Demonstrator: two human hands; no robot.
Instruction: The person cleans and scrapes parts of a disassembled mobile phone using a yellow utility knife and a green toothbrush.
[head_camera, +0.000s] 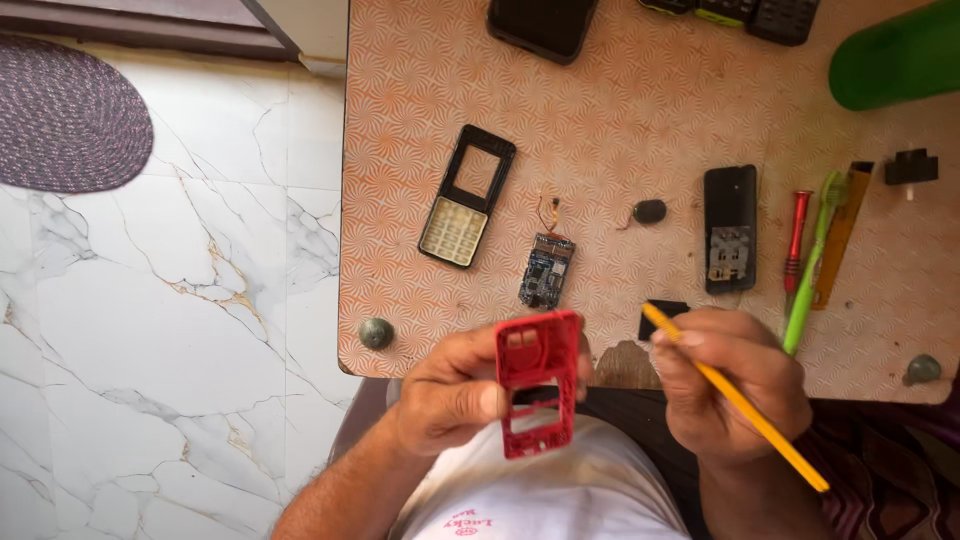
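Red phone frame (538, 385) clamped in left hand (450, 390), yellow pencil (735, 397) gripped in right hand (735, 385).
Judged light, thin and brittle, the frame is best pinched by its side rails near the worktop (640, 130) front edge.

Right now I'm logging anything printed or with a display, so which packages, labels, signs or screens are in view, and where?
Phone screen: table's far edge, dark glossy rectangle, unlit.
Front cover: table's left part, black frame, empty display window, cream keypad.
Shirt print: bottom edge, small red print on white cloth.
No packages or signs.

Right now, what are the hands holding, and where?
Left hand grips a red phone frame by its left edge. Right hand pinches a yellow stick near its upper end.
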